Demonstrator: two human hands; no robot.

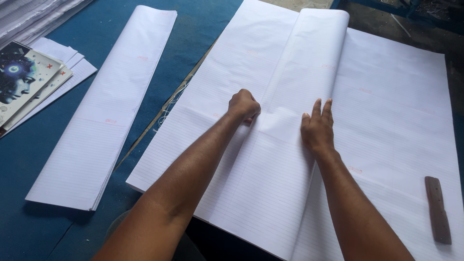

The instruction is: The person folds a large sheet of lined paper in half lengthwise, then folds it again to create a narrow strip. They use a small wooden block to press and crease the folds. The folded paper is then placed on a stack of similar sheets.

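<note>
Both forearms enter from the lower edge and extend onto a large stack of ruled white sheets (386, 125) that covers most of the right side of the blue table (29, 227). Left hand (244, 105) is clenched into a fist, knuckles pressed down on the folded sheet (285, 121) near its left crease; it grasps nothing that can be seen. Right hand (317, 128) lies flat and released, fingers together and extended, palm resting on the same folded sheet just beside its right edge. That sheet runs lengthwise up the middle of the stack, its far end curling over in a soft roll. A dark wooden stick (438, 210) lies on the stack, well apart from the right hand, toward the lower right. A second, narrow folded pile of ruled paper (106, 111) lies on the table to the left. Printed notebook covers (24, 82) sit at the far left edge.
</note>
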